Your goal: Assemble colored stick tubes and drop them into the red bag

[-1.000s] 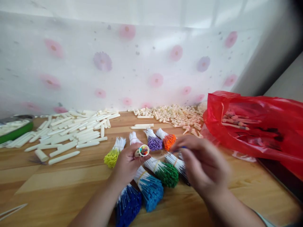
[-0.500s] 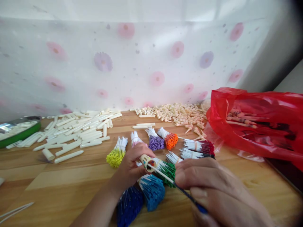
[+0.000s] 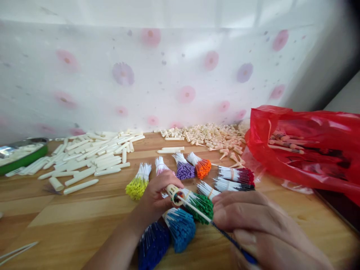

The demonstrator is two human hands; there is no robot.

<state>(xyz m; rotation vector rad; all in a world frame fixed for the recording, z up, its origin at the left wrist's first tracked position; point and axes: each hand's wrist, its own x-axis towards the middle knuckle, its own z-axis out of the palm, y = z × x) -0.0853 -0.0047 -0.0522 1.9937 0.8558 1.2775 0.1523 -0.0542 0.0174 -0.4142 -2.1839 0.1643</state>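
Between the thumb and fingers of my left hand (image 3: 159,189) is a small cream slotted tube (image 3: 174,194), its open end facing me with coloured bits inside. My right hand (image 3: 253,221) is closed on a thin stick (image 3: 197,210), white toward the tube and dark blue toward the palm. The white tip reaches the tube's opening. Under and around the hands lie tied bundles of white sticks with coloured ends: green (image 3: 204,206), light blue (image 3: 181,228), dark blue (image 3: 154,243), yellow (image 3: 137,185), purple (image 3: 185,168) and orange (image 3: 203,167).
Cream tubes (image 3: 92,153) are piled at the left beside a green tray (image 3: 30,155). Small pale pieces (image 3: 213,135) lie in a heap at the back. A red plastic bag (image 3: 309,161) with sticks inside stands at the right. White tweezers (image 3: 19,250) rest at the front left.
My right hand has moved slightly right and down, away from the tube, with the stick in it. My left hand stays nearly in place.
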